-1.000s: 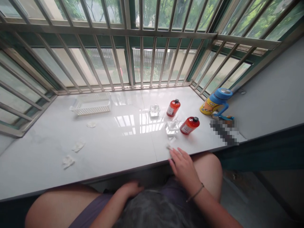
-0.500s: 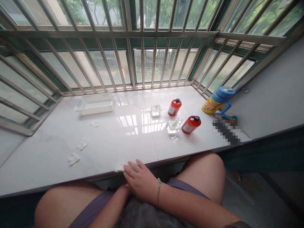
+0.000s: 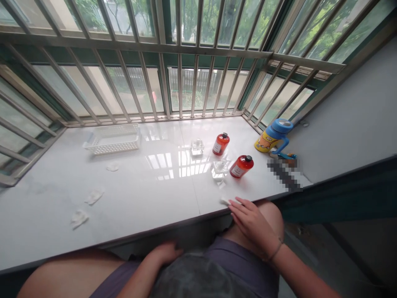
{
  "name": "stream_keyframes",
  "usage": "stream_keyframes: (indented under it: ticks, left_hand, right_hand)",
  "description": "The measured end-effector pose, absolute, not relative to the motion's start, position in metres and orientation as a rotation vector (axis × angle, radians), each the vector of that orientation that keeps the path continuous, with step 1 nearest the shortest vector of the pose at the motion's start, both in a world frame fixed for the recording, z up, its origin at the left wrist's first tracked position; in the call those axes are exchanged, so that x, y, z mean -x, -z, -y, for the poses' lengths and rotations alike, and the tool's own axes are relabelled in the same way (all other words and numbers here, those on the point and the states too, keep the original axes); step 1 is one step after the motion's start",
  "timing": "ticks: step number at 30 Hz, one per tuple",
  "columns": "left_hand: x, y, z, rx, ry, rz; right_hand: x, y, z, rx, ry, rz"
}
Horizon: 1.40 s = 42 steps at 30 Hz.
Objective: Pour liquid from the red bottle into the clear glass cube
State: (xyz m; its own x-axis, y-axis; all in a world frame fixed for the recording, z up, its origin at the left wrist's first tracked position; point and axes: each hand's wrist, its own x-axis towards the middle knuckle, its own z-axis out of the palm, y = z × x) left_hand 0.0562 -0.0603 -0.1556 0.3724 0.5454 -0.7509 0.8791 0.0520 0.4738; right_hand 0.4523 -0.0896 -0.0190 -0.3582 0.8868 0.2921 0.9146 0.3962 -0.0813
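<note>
At the front edge of the white marble-patterned ledge [image 3: 149,198], my right hand [image 3: 252,221] lies over a crumpled white tissue [image 3: 225,202], its fingers stretched and pressing on it. Only a small end of this tissue sticks out past the fingertips. My left hand [image 3: 167,251] is low over my lap, below the ledge edge, blurred and with its fingers hard to make out. Beyond my right hand stand two red bottles with black caps, the nearer bottle [image 3: 241,167] and the farther bottle [image 3: 221,144]. Left of them are two clear square glass containers, one nearer [image 3: 219,170] and one farther [image 3: 197,147].
Several crumpled tissues [image 3: 94,197] lie on the left part of the ledge. A white perforated basket [image 3: 113,145] sits at the back left. To the right, a blue and yellow flask [image 3: 273,135] stands near the wall beside a pixelated patch. Metal bars [image 3: 195,87] line the window.
My right hand has slid to the right along the ledge's front edge with the tissue under its fingers. The two hands were together and are now apart. The view has shifted slightly.
</note>
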Motion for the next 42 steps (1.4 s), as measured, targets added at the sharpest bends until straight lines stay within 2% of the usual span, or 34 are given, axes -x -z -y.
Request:
stream_keyframes:
  ticks: [7,15,20,25,29,35,42]
  left_hand:
    - [-0.053,0.156,0.062,-1.688,0.462,-1.256]
    - [-0.053,0.139,0.064,-1.699,0.513,-1.246]
    - [-0.053,0.129,0.065,-1.712,0.504,-1.254]
    - [-0.057,0.124,0.066,-1.723,0.485,-1.271]
    - [-0.059,0.120,0.067,-1.745,0.486,-1.292]
    - [-0.052,0.108,0.072,-1.807,0.417,-1.254]
    - [-0.032,0.100,0.084,-1.786,0.389,-1.347]
  right_hand:
    - [-0.567,0.009,0.060,1.994,0.298,1.956]
    - [-0.590,-0.030,-0.026,2.039,0.346,1.668]
    - [-0.559,-0.067,-0.036,1.800,0.545,1.594]
    - [-0.497,-0.088,-0.019,1.710,0.438,1.543]
    - [-0.448,-0.096,-0.024,1.584,0.356,1.741]
    - [-0.382,-0.114,-0.095,1.611,0.141,2.092]
    - [-0.349,-0.135,-0.155,1.761,0.111,2.228]
